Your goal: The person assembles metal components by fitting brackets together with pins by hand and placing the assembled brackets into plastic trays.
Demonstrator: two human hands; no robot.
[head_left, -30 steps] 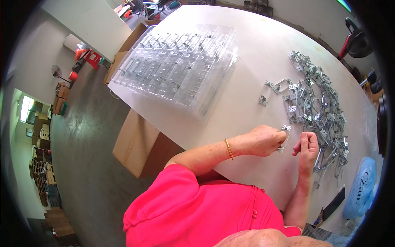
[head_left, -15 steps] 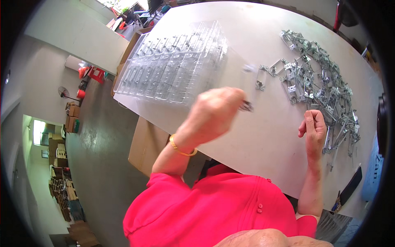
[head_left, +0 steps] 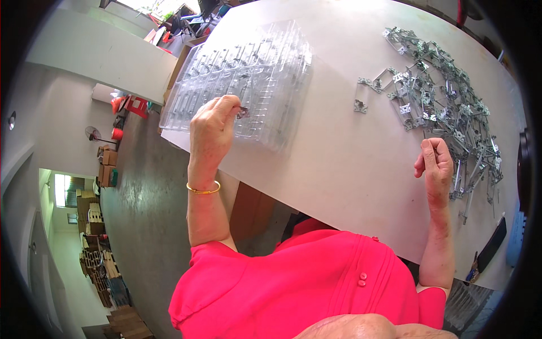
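Observation:
Over the near-left part of the stacked clear plastic trays (head_left: 285, 121), my left hand (head_left: 210, 133) is closed on a small metal bracket (head_left: 243, 113). The bracket sticks out past my fingertips, just above or touching the top tray; I cannot tell which. Metal parts lie in rows in that tray's compartments. My right hand (head_left: 436, 166) is pinched closed at the near edge of a tangled heap of metal brackets (head_left: 451, 107). What it holds, if anything, is too small to make out. One loose bracket (head_left: 360, 105) lies left of the heap.
The white tabletop (head_left: 333, 169) spreads between the trays and the heap. A dark flat object (head_left: 491, 243) lies at its right edge. A cardboard box (head_left: 251, 212) stands below the near edge. Stacked boxes (head_left: 107, 166) and a fan (head_left: 93, 133) stand across the floor.
My left hand has swung left from mid-table to the trays, carrying the metal bracket. My right hand stays by the heap, still pinched. The view has shifted slightly.

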